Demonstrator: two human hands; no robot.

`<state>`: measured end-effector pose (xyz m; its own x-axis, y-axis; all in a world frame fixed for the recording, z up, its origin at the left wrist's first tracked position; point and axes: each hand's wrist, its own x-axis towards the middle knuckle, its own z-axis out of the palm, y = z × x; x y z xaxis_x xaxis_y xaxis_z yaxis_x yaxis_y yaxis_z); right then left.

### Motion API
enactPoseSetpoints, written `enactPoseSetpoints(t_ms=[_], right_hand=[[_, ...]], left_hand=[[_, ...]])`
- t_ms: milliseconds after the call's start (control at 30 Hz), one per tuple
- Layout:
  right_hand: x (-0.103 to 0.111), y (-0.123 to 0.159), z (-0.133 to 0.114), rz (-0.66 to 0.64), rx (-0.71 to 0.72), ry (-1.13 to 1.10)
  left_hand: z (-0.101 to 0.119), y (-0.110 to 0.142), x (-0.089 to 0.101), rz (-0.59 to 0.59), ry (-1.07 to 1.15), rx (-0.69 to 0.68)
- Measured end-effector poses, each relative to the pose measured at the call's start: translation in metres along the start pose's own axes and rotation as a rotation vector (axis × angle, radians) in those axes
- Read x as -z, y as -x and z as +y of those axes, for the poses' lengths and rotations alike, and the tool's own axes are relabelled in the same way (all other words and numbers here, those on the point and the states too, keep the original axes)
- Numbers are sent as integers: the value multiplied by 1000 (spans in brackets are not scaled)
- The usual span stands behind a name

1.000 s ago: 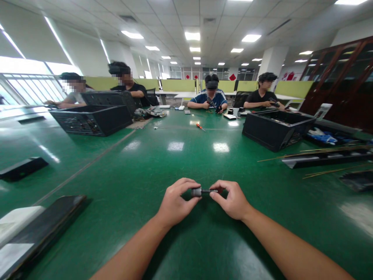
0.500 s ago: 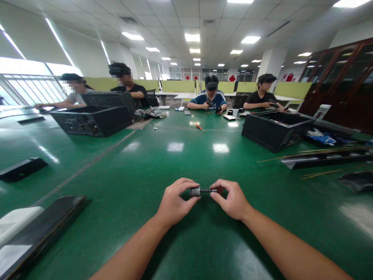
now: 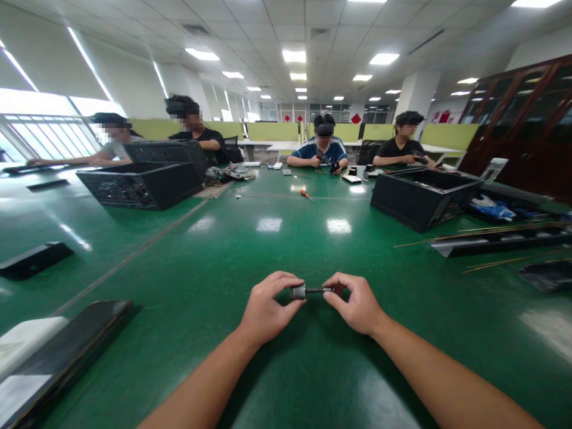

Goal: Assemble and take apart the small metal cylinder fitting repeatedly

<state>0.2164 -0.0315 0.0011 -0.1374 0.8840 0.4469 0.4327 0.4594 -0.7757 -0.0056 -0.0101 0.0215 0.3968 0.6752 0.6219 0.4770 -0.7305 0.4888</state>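
Observation:
Between my hands lies a small metal piece with a thin dark shaft (image 3: 315,290) and a grey cylinder (image 3: 298,291) on its left end. It is held level, low over the green table. My left hand (image 3: 270,307) pinches the cylinder between thumb and fingers. With thumb and fingertips, my right hand (image 3: 355,302) grips the far end of the shaft. The fingers partly cover both ends, and the exact kind of piece cannot be made out.
Black computer cases stand at left (image 3: 143,185) and right (image 3: 420,199) on the green table (image 3: 286,250). An orange screwdriver (image 3: 305,194) lies farther back. A dark panel (image 3: 84,339) is at front left, thin rods (image 3: 491,230) at right. Several people sit across the table.
My hands and the metal piece stay almost in place. At the far left, a person's arm has reached farther out to the left along the table.

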Motion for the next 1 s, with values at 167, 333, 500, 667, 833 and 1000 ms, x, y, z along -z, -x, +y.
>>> enactPoseSetpoints(t_ms=[167, 333, 500, 667, 833, 1000], right_hand=[[0, 0, -1, -6, 3, 2], [1, -1, 0, 0, -11, 7], [1, -1, 1, 2, -10, 1], [1, -1, 0, 14, -5, -2], [1, -1, 1, 18, -4, -5], [1, -1, 3, 23, -15, -8]], left_hand=[[-1, 0, 0, 0, -15, -4], [0, 0, 1, 3, -15, 4], [-1, 0, 2, 12, -21, 2], [-2, 0, 1, 16, -18, 8], [-2, 1, 2, 16, -13, 26], [-2, 0, 2, 11, -16, 34]])
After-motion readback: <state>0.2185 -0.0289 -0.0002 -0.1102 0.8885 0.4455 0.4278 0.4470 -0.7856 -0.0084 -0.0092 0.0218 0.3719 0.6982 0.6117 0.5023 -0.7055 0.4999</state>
